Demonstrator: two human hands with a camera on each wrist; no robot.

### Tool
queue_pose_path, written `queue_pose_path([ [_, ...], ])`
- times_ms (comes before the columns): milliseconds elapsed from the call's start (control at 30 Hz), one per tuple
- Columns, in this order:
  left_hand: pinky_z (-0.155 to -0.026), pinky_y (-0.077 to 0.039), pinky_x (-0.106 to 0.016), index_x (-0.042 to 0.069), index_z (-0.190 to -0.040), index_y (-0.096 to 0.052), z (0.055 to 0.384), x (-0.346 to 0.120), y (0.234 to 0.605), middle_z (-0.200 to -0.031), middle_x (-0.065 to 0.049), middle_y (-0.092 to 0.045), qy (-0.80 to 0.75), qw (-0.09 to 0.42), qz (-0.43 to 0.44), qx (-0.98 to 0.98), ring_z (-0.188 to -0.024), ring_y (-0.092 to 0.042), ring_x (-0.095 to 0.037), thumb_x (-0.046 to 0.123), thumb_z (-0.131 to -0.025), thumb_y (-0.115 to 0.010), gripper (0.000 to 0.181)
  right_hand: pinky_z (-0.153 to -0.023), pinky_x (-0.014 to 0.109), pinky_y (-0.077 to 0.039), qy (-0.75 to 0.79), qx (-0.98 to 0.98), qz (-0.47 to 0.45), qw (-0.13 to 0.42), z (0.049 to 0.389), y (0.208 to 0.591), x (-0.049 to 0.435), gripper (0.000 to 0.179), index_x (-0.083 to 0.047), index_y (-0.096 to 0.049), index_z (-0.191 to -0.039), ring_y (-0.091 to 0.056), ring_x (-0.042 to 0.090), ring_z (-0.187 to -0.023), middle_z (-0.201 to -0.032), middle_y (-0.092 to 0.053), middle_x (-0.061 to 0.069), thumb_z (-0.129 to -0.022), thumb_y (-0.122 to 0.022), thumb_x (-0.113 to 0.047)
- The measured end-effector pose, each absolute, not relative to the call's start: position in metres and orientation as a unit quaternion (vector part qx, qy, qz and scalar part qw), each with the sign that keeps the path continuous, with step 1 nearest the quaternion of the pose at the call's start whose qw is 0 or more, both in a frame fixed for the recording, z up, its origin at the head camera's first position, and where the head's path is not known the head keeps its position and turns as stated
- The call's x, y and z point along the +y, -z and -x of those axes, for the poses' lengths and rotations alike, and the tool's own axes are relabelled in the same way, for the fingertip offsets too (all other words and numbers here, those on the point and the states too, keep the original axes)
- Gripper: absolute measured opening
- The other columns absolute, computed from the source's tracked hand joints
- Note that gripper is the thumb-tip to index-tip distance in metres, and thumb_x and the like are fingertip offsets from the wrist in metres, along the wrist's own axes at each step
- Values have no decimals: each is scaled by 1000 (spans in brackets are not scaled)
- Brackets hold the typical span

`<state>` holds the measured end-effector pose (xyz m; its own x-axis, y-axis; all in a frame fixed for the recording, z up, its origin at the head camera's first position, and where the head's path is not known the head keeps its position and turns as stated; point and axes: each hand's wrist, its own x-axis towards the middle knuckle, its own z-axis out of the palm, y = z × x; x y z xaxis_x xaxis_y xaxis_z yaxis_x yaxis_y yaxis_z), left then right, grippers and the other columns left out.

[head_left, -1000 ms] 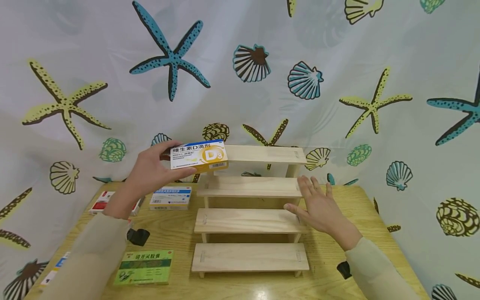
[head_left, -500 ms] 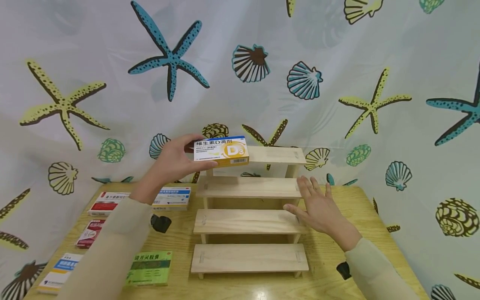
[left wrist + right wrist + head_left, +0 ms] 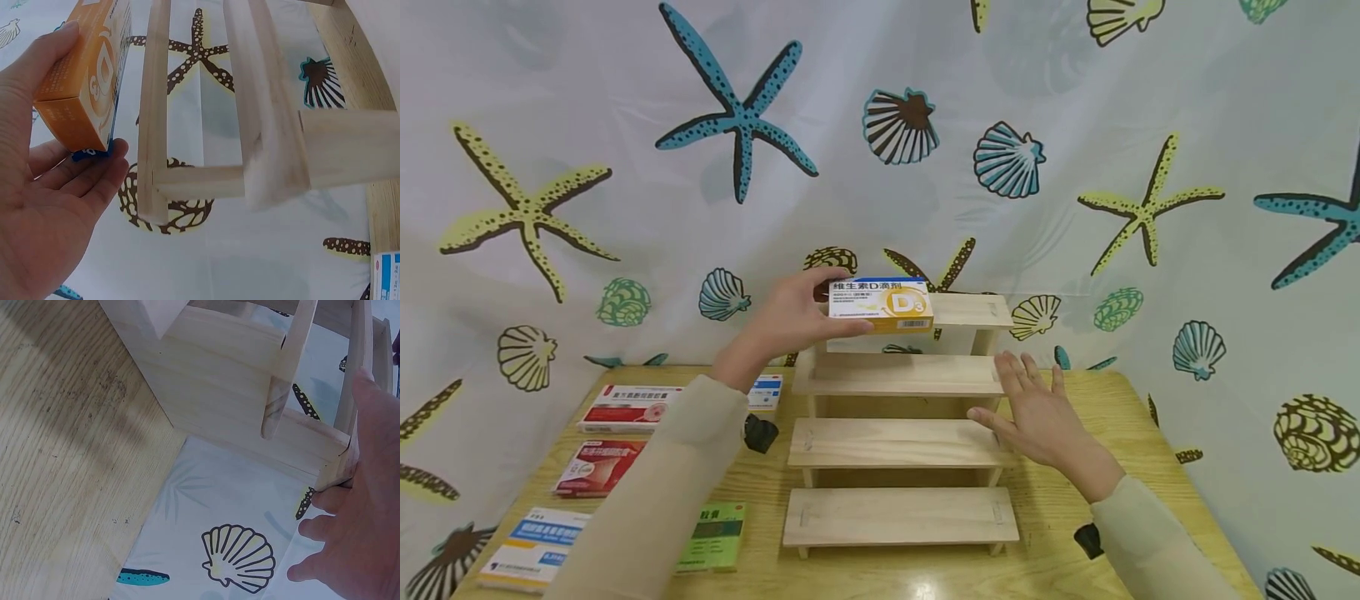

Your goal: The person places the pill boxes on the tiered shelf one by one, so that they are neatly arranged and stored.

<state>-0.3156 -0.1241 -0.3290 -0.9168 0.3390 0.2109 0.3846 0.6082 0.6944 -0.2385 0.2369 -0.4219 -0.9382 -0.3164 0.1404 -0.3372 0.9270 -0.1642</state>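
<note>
Gripping a yellow-and-white box point(image 3: 880, 305) between thumb and fingers of the left hand point(image 3: 792, 312), at the wooden shelf's point(image 3: 898, 442) twelve o'clock, by the top step; cannot tell whether touching it. Resting the right hand point(image 3: 1041, 412), fingers spread wide, at three o'clock. Lying toward eight o'clock: a green box point(image 3: 717, 537).

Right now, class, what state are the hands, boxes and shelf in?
Left hand, gripping vitamin box
Right hand, fingers spread at the shelf
Vitamin box, held, visible end closed
Shelf, upright on the table
Red-and-white box, lying flat
Red box, lying flat
Near blue box, lying flat
Far blue box, partly hidden
Green box, lying flat, partly hidden
</note>
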Motion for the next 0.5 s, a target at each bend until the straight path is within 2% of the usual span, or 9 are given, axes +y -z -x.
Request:
queue_pose_path([
  [233, -93, -57, -41, 6, -150, -55, 321, -102, 324, -131, -12, -66, 400, 34, 228, -887, -111, -64, -28, 45, -80, -92, 89, -123, 78, -11, -98, -981, -162, 46, 240, 423, 238, 100, 1, -18, -167, -18, 47, -161, -173, -24, 22, -102, -54, -66],
  [500, -83, -55, -36, 9, -142, -59, 333, -80, 322, -121, -8, -68, 409, 25, 243, -879, -103, -65, -26, 42, -79, -94, 79, -122, 79, -9, -100, -981, -159, 45, 240, 423, 238, 100, 0, -18, -167, -17, 46, -161, -173, -23, 21, -102, -54, -66],
])
